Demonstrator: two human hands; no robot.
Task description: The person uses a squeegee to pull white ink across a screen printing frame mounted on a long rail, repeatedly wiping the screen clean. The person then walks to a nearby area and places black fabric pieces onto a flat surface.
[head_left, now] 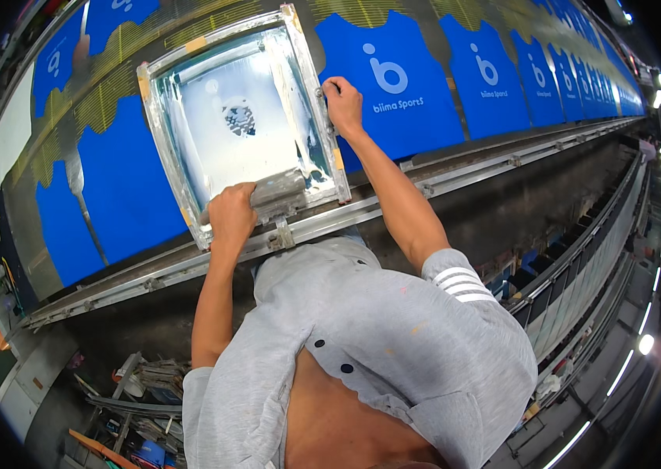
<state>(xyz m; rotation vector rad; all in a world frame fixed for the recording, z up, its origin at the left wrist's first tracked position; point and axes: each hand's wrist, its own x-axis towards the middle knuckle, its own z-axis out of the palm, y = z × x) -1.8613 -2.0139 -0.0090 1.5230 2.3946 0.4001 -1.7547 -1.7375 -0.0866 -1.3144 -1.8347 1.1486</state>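
Observation:
A metal-edged printing screen [230,160] lies tilted over the table, its mesh smeared with white ink around a dark checkered patch. My left hand [233,215] is closed around one end of a squeegee [280,190], which lies across the screen's near end. At the screen's right side, my right hand [344,105] is closed with curled fingers against the frame's outer edge. Just right of that hand, a blue jersey panel [416,62] bears a white printed logo. Left of the screen is a plain blue panel [123,172] with no print showing.
A metal rail [494,160] with small stops runs along the table's near edge. More printed blue panels [477,70] stretch away to the right. A cluttered pile [151,391] sits on the floor at lower left, and a long rack [580,250] stands at right.

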